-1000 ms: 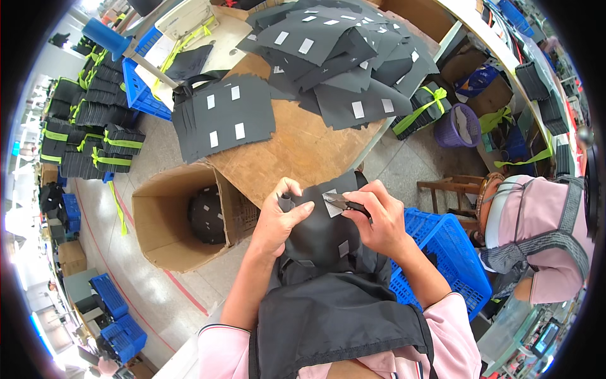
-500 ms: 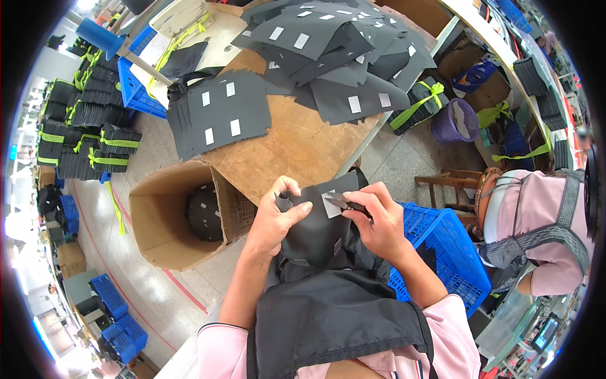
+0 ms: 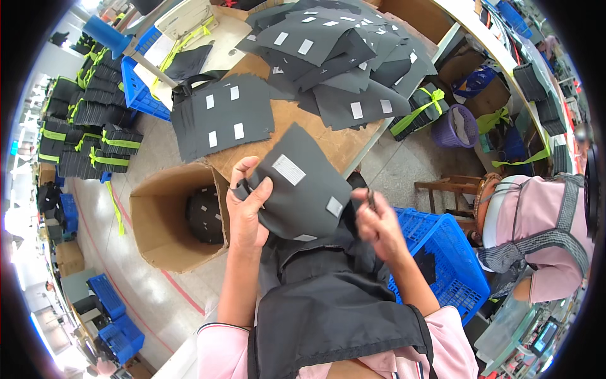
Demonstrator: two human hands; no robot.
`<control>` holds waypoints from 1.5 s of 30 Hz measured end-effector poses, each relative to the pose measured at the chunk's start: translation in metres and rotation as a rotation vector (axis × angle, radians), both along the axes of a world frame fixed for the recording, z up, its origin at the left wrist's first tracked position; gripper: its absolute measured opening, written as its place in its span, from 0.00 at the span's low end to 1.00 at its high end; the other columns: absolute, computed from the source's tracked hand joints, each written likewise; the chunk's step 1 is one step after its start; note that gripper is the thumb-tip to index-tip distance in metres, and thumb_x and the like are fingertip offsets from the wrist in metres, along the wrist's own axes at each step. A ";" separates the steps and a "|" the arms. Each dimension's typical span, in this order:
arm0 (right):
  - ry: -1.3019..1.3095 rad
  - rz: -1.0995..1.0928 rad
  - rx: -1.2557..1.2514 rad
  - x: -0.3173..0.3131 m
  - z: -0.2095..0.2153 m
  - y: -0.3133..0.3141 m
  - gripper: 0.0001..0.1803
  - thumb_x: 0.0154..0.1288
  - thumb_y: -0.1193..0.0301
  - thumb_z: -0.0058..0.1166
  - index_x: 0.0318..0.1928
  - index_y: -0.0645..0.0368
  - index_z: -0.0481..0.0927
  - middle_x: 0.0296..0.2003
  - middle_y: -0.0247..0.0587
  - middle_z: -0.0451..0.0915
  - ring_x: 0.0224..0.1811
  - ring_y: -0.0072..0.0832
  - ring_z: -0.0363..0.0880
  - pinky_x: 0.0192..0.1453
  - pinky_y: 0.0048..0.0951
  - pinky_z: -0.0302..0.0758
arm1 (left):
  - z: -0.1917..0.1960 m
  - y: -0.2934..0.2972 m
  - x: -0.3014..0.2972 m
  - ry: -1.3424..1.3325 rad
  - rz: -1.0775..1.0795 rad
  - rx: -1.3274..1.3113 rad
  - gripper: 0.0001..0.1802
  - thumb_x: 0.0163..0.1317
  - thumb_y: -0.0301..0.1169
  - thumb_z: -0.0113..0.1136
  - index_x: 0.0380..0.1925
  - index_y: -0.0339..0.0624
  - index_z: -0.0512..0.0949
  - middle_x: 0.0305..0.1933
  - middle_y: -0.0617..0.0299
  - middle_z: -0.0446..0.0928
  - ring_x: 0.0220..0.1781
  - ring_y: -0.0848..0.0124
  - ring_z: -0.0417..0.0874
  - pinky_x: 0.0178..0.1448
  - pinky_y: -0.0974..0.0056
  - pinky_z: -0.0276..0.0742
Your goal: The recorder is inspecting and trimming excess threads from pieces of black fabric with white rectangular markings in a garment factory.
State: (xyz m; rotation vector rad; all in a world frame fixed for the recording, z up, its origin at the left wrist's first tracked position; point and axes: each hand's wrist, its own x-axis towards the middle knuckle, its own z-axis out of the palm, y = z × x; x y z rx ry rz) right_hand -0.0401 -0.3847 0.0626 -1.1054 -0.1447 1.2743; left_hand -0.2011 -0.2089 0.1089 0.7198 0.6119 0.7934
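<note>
My left hand (image 3: 248, 202) grips the left edge of a dark grey sheet (image 3: 303, 196), thumb on top and fingers underneath. The sheet is lifted over my lap, its white rectangular patches facing up. Just off its right edge is my right hand (image 3: 380, 226), closed and smeared by motion. Small dark thread snips (image 3: 371, 201) poke from its fingers; their blades cannot be made out now. Ahead, a neat stack of similar patched sheets (image 3: 223, 117) lies on the table's left, with a loose heap (image 3: 331, 38) of them farther back.
A cardboard box (image 3: 165, 218) with dark pieces inside stands left of my lap. At my right is a blue plastic crate (image 3: 464, 268). A wooden stool (image 3: 442, 186), a purple basket (image 3: 456, 126) and a seated person in pink (image 3: 536, 221) are farther right.
My left hand has raised and flattened the curled sheet, turning it and shifting left. My right hand with the snips has drawn away from the white patch, down and to the right.
</note>
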 end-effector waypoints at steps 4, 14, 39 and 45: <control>0.474 -0.065 -0.050 -0.021 0.003 0.020 0.06 0.62 0.71 0.56 0.33 0.52 0.71 0.16 0.20 0.60 0.11 0.12 0.51 0.16 0.18 0.50 | -0.019 -0.017 0.009 -0.025 0.115 0.019 0.28 0.57 0.27 0.62 0.56 0.44 0.63 0.54 0.58 0.71 0.56 0.67 0.72 0.59 0.60 0.70; -0.910 0.424 0.136 0.038 0.042 0.047 0.12 0.51 0.75 0.60 0.26 0.69 0.70 0.25 0.38 0.66 0.30 0.26 0.65 0.34 0.28 0.62 | 0.055 -0.007 0.015 0.895 -0.108 1.529 0.47 0.48 0.46 0.68 0.64 0.36 0.57 0.67 0.48 0.59 0.71 0.54 0.56 0.70 0.53 0.50; -1.520 -0.050 0.191 -0.006 0.035 0.049 0.13 0.46 0.77 0.64 0.37 0.59 0.79 0.24 0.39 0.71 0.22 0.35 0.73 0.25 0.31 0.70 | -0.004 -0.025 0.009 0.303 -0.467 -0.066 0.23 0.52 0.30 0.68 0.48 0.36 0.73 0.43 0.61 0.77 0.42 0.75 0.77 0.49 0.69 0.73; -0.779 -0.003 0.011 0.015 0.019 0.039 0.11 0.50 0.79 0.60 0.36 0.63 0.77 0.32 0.33 0.67 0.33 0.19 0.69 0.36 0.20 0.66 | -0.008 -0.022 0.005 0.301 -0.426 -0.113 0.22 0.53 0.29 0.67 0.47 0.34 0.73 0.43 0.59 0.78 0.42 0.73 0.78 0.49 0.68 0.74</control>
